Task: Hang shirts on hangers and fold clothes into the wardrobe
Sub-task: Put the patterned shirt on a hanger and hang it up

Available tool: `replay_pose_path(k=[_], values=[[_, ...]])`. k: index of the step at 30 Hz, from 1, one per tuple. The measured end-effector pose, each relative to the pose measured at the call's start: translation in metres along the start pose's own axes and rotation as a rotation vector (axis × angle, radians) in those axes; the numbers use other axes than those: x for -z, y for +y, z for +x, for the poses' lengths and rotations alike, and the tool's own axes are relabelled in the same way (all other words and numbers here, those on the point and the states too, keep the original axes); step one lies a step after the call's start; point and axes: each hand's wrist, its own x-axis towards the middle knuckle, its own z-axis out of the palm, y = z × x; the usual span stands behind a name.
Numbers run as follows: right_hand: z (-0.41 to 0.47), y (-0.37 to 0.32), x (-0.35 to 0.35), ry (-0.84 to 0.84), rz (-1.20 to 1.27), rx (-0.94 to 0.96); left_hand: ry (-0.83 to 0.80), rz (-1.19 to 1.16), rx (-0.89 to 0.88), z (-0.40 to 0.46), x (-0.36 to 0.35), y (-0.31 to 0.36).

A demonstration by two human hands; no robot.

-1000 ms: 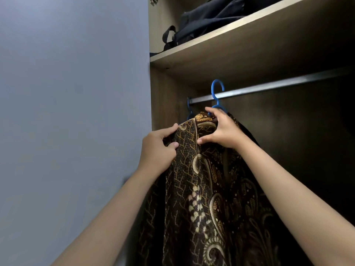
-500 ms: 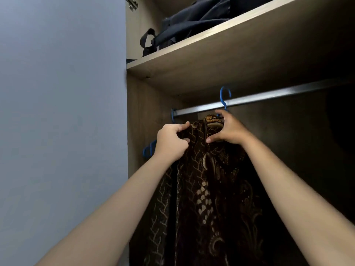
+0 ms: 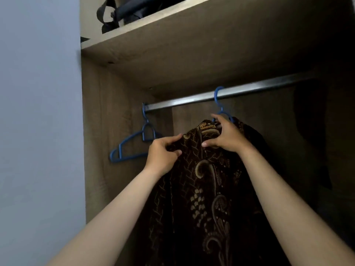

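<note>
A dark brown gold-patterned batik shirt (image 3: 207, 189) is gripped by the left hand (image 3: 163, 154) and pinched at the collar by the right hand (image 3: 226, 137) — its blue plastic hanger (image 3: 221, 104) is hooked over the silver metal rail (image 3: 249, 90). Left of it along the rail, an empty blue plastic hanger (image 3: 134, 144) is hung; above the rail, a dark strapped bag (image 3: 123, 12) is kept on the wooden wardrobe shelf (image 3: 192, 35).

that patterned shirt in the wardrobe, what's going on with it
A person is hanging a dark brown patterned shirt in the wardrobe. Its blue hanger is hooked over the metal rail. The left hand grips the shirt's front edge and the right hand holds the collar. A spare blue hanger hangs empty to the left.
</note>
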Motion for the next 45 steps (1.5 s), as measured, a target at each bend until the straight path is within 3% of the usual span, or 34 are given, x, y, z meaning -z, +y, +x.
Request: replay_pose_path(k=[7, 10, 13, 17, 21, 24, 26, 33, 37, 42, 45], values=[[-0.017, -0.01, -0.009, 0.111, -0.051, -0.092, -0.099, 0.006, 0.032, -0.016, -0.006, -0.013], [-0.022, -0.021, -0.025, 0.286, -0.154, 0.001, 0.071, 0.18, -0.049, -0.027, 0.006, -0.011], [-0.02, -0.046, -0.041, 0.383, -0.071, 0.224, 0.255, 0.425, -0.21, -0.031, 0.031, -0.012], [-0.008, -0.095, -0.075, 0.247, 0.189, 0.368, 0.407, 0.655, -0.236, -0.025, 0.065, -0.019], [0.012, -0.119, -0.128, 0.025, 0.506, 0.11, 0.396, 0.801, -0.157, -0.027, 0.09, -0.027], [0.02, -0.122, -0.16, -0.023, 0.666, -0.101, 0.332, 0.888, -0.158, -0.029, 0.096, -0.03], [0.021, -0.119, -0.177, -0.045, 0.738, -0.127, 0.32, 0.917, -0.13, -0.029, 0.097, -0.03], [0.023, -0.104, -0.212, -0.065, 0.83, -0.094, 0.291, 1.035, -0.11, -0.031, 0.098, -0.027], [0.028, -0.09, -0.222, -0.032, 0.803, 0.016, 0.282, 1.089, -0.131, -0.028, 0.1, -0.032], [0.03, -0.066, -0.212, -0.158, 0.843, 0.163, 0.305, 1.051, -0.125, -0.028, 0.101, -0.032], [0.034, -0.057, -0.212, -0.189, 0.744, 0.262, 0.323, 1.035, -0.126, -0.028, 0.102, -0.032]])
